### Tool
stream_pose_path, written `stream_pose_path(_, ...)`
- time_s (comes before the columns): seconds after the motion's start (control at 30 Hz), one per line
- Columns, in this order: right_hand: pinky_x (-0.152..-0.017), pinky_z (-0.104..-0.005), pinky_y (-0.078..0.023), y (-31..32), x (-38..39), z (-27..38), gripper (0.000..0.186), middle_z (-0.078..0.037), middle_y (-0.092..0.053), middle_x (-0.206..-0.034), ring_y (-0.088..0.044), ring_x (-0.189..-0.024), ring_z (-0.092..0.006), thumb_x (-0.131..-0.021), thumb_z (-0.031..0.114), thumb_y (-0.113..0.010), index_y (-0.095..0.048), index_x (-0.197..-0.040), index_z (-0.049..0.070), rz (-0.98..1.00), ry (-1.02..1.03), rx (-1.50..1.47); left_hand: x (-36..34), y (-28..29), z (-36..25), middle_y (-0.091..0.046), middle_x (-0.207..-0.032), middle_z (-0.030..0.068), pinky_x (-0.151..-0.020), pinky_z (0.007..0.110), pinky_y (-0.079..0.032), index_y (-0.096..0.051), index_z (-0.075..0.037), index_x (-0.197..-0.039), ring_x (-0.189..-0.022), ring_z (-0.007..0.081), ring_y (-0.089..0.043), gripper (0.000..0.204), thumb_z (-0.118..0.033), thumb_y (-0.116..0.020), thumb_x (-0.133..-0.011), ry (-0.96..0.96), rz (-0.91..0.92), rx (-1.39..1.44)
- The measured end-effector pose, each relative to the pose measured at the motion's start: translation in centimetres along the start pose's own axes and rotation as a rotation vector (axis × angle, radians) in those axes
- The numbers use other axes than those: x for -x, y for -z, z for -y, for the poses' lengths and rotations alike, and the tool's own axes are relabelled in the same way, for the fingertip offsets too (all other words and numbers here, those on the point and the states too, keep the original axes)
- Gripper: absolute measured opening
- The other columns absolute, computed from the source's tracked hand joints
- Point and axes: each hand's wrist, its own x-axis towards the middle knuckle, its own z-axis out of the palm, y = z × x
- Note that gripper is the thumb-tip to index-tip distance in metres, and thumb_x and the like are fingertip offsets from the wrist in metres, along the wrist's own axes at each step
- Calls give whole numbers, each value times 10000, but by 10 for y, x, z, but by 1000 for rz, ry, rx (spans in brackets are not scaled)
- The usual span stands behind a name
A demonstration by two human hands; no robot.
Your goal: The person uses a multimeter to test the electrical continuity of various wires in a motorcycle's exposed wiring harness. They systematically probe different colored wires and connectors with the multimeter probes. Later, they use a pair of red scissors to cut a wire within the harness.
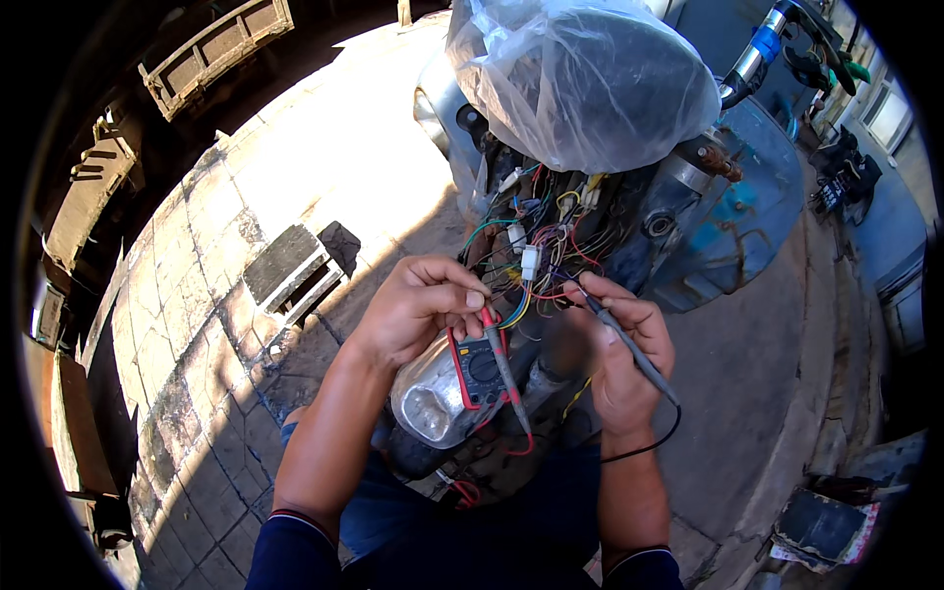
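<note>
Hands at the wiring: the left hand's (418, 300) grip is pinched together at the far end of a red-and-grey probe (507, 374), its long axis running near and slightly right across a multimeter (479, 366). The right hand's (626, 383) grip closes around a dark probe (644, 364), slanting from near right to far left, tip toward coloured wires (521, 301).
</note>
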Motion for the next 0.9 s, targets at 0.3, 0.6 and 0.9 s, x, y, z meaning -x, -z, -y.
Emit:
stream_pose_path(0.3,-1008,-401,-577,-1,2,6,186,-308,-565,-1356,-627,-1228,-389,-972,-18,-524,-520,-1150,-71,-143,-49,-124,4,9,9,-731,-822,223,-613,308,-632,-705,76,-940,-674,255,-746,90,90,-651,-869,-20,27,73)
stream_pose_path(0.6,-992,-395,-593,6,7,5,193,-311,-575,-1342,-631,-1221,-400,-969,22,-555,-532,-1141,-61,-164,-53,-115,7,17,15,-734,-832,223,-621,311,-635,-713,71,-957,-664,245,-746,106,78,-653,-870,-14,22,85)
stream_pose_path(0.9,-987,-389,-591,4,5,6,182,-314,-577,-1339,-632,-1216,-412,-967,15,-552,-536,-1133,-58,-158,-51,-94,9,21,16,-734,-827,218,-630,328,-636,-715,78,-957,-660,251,-742,111,85,-648,-869,-6,18,99)
